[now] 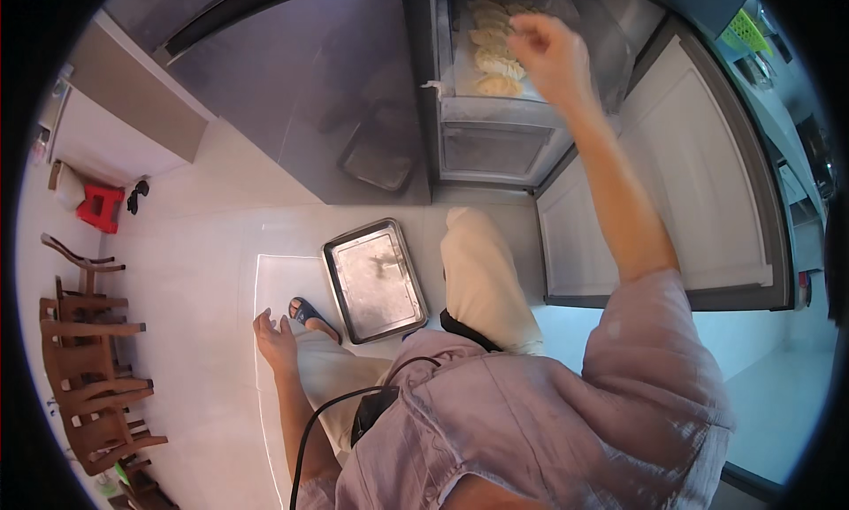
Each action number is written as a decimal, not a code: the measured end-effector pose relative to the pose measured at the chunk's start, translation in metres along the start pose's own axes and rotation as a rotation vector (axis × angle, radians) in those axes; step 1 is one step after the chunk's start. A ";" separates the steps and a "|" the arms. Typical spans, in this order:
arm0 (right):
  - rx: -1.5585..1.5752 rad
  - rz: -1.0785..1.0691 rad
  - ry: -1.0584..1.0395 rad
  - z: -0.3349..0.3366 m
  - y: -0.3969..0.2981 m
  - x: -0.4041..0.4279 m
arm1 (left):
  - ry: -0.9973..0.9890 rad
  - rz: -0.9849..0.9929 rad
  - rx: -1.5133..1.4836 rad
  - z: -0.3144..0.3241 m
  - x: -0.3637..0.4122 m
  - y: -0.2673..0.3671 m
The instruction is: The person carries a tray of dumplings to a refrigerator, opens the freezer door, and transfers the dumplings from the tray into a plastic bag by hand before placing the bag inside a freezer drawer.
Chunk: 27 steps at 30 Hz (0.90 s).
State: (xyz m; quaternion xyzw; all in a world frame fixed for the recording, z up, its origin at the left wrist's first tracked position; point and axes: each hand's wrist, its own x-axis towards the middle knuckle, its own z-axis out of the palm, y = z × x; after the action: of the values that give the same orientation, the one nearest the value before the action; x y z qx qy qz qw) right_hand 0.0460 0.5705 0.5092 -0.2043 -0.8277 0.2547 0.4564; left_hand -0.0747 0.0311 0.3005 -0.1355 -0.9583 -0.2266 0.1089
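Observation:
My right hand [554, 62], blurred, hangs above the right side of a pulled-out freezer drawer [501, 111]. Its fingers are curled, and whether anything is between them cannot be made out. Pale dumplings [499, 64] lie in rows on a whitish sheet inside this drawer; my hand hides some of them. Low at the left, my left hand [275, 343] is beside my bent knee with its fingers apart and nothing in them. On the floor between my legs lies a rectangular metal tray [375, 281] with no food in it.
The open freezer door [663, 178] stands at my right, and a lower drawer [497, 151] sits beneath the dumplings. A closed dark refrigerator door [312, 79] is at the left. Farther left are wooden chairs [93, 377] and a red stool [101, 207]. A black cable [312, 420] runs past my waist.

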 end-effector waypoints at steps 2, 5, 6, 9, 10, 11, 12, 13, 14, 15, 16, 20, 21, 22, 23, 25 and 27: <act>-0.050 -0.250 -0.038 0.004 -0.011 -0.027 | 0.005 0.012 -0.007 0.001 0.001 0.002; -0.161 -0.518 -0.097 0.015 -0.014 -0.041 | 0.006 0.019 -0.041 0.003 0.002 -0.001; -0.201 -0.594 -0.120 0.018 -0.015 -0.041 | 0.008 0.013 -0.056 0.003 0.001 -0.001; -0.239 -0.617 -0.188 0.024 -0.012 -0.040 | -0.008 -0.049 -0.067 0.002 -0.001 -0.001; -0.277 -0.637 -0.237 0.024 -0.009 -0.039 | -0.012 -0.046 -0.058 0.002 -0.001 0.000; -0.316 -0.657 -0.285 0.024 -0.005 -0.038 | -0.015 -0.044 -0.049 0.002 -0.001 0.000; -0.353 -0.672 -0.333 0.024 -0.003 -0.037 | -0.020 -0.039 -0.035 0.002 -0.002 -0.001; -0.350 -0.665 -0.377 0.025 -0.002 -0.036 | -0.020 -0.039 -0.036 0.001 -0.002 -0.002; -0.348 -0.657 -0.420 0.027 -0.001 -0.033 | -0.022 -0.038 -0.037 0.001 -0.002 -0.003; -0.347 -0.648 -0.463 0.027 0.000 -0.031 | -0.023 -0.035 -0.039 0.002 -0.001 -0.004; -0.366 -0.635 -0.490 0.028 0.001 -0.028 | -0.024 -0.051 -0.051 0.003 0.000 -0.005; -0.339 -0.632 -0.356 0.022 -0.015 -0.028 | -0.013 -0.084 -0.065 0.004 0.003 -0.003; -0.298 -0.646 -0.267 0.021 -0.020 -0.038 | -0.004 -0.094 -0.057 0.001 -0.001 -0.006; -0.205 -0.505 -0.184 0.018 -0.025 -0.053 | 0.013 -0.076 -0.054 0.000 -0.002 -0.008; -0.119 -0.363 -0.101 0.012 -0.029 -0.072 | 0.025 -0.055 -0.056 0.002 -0.003 -0.010; 0.084 0.071 -0.163 0.006 -0.028 -0.110 | 0.057 -0.043 -0.047 0.000 -0.007 -0.017; 0.213 0.230 -0.088 0.005 -0.002 -0.129 | 0.063 -0.030 -0.045 0.003 -0.003 -0.020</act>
State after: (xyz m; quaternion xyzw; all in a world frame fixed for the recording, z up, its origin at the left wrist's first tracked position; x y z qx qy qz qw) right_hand 0.1062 0.4939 0.4238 -0.2369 -0.7864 0.4000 0.4067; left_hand -0.0785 0.0142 0.2893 -0.1162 -0.9510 -0.2537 0.1328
